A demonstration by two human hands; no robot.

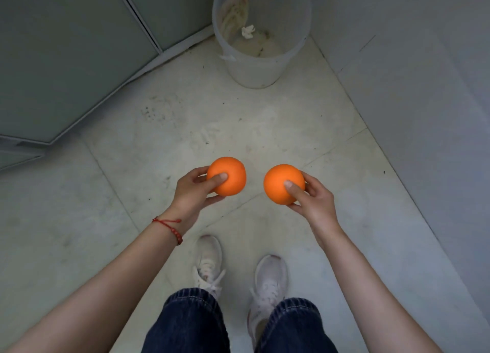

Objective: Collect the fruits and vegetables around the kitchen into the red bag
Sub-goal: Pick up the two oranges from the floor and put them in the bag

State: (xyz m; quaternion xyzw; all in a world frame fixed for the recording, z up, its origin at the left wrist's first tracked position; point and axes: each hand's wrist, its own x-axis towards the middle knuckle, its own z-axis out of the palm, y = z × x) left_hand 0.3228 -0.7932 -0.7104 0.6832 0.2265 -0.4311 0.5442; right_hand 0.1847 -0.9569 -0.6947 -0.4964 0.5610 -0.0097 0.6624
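head: pale tiled floor (278,130), bin (261,69)

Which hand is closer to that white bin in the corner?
Left, narrowly. The left hand and its orange sit below the bin, slightly to its left; the right hand with its orange is lower and offset right.

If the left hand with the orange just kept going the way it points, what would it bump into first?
Probably the bin. The left hand with its orange points up-right across bare floor toward it, though depth is unclear.
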